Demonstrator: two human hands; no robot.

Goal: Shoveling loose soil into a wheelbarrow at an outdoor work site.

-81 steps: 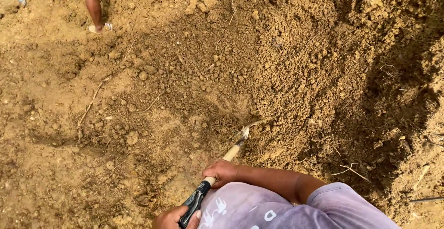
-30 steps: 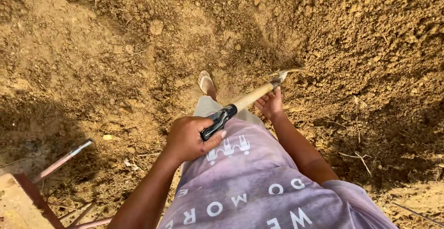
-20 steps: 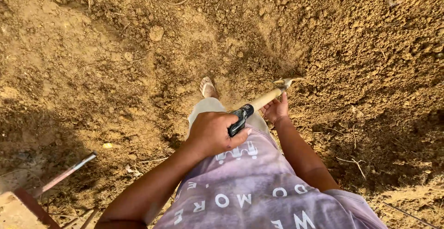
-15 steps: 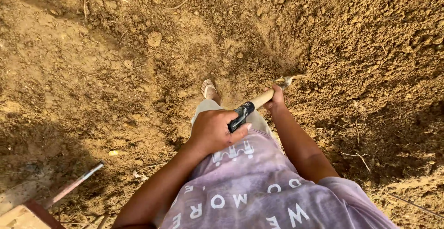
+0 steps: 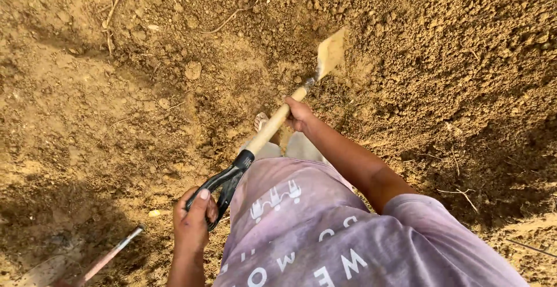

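Left hand (image 5: 193, 220) wraps the shovel's (image 5: 277, 119) black D-grip, right hand (image 5: 299, 114) clamps the wooden shaft further up. Its soil-caked blade (image 5: 331, 52) hangs raised over the loose earth bank (image 5: 452, 49), foot (image 5: 262, 122) below.

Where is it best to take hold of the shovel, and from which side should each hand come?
Probably as shown: left hand closed on the black D-shaped grip at the near end of the shovel, right hand wrapped round the wooden shaft from the right, nearer the blade. The long shaft, tilted away from the body, likely favours spread hands.
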